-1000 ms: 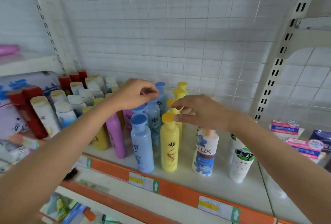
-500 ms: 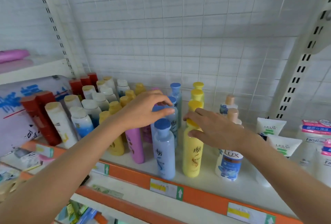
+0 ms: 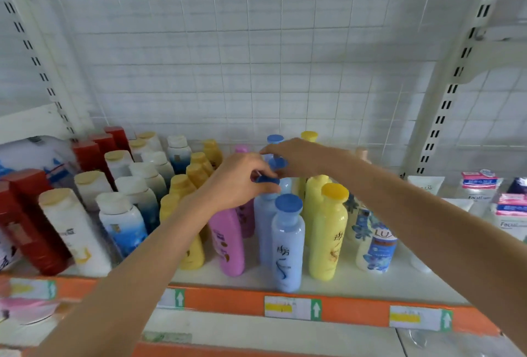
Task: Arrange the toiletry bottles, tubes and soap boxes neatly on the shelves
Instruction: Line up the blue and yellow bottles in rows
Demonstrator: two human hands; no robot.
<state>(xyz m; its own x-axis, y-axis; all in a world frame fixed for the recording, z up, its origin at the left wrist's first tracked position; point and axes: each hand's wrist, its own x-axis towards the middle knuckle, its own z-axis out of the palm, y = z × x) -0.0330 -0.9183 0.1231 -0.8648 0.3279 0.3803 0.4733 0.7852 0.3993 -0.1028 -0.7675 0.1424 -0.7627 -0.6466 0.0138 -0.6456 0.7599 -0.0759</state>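
blue bottles (image 3: 287, 242) stand up tall, mid-frame row on the shelf (image 3: 356, 279) | left hand (image 3: 239, 182) pinches second blue cap | right hand (image 3: 296, 155) pinches the cap behind it | hands almost touching

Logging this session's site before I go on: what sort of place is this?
Most likely a shop aisle, toiletries section. Slotted metal shelf uprights, an orange shelf edge strip carrying price labels, and rows of shampoo bottles grouped by colour all suggest retail shelving. Both hands are on blue-capped bottles.
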